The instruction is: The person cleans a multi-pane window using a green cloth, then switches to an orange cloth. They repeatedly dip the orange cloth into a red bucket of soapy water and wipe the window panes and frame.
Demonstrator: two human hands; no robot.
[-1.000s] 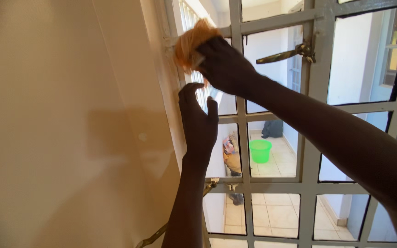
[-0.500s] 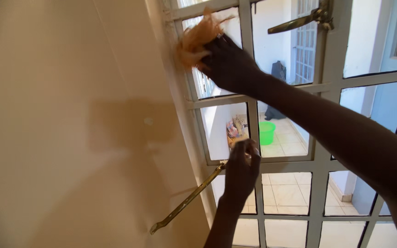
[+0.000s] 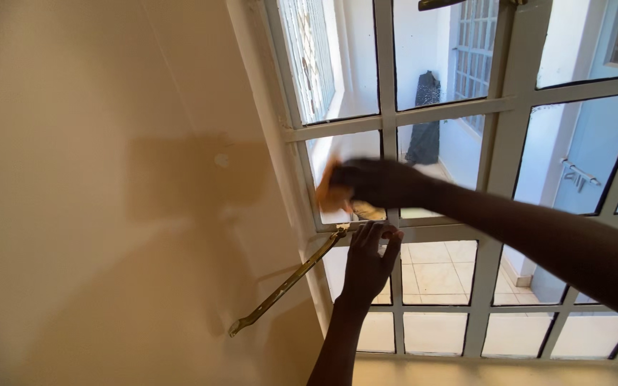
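Note:
My right hand (image 3: pixel 377 183) grips an orange cloth (image 3: pixel 329 191) and presses it against a lower pane of the white-framed window (image 3: pixel 509 136), near the frame's left side. The hand and cloth are blurred. Just below, my left hand (image 3: pixel 368 263) rests with fingers spread on the horizontal window bar, close to where a brass window stay (image 3: pixel 287 282) is attached. The stay hangs down and to the left, against the cream wall (image 3: pixel 94 200).
A brass window handle (image 3: pixel 441 3) shows at the top edge. Through the glass I see a tiled floor, a dark garment hanging on a white wall, barred windows and a blue door (image 3: pixel 595 157) with a handle.
My right hand has swept the cloth down from the upper left of the frame to a lower pane. My left hand dropped from the frame's edge to the horizontal bar.

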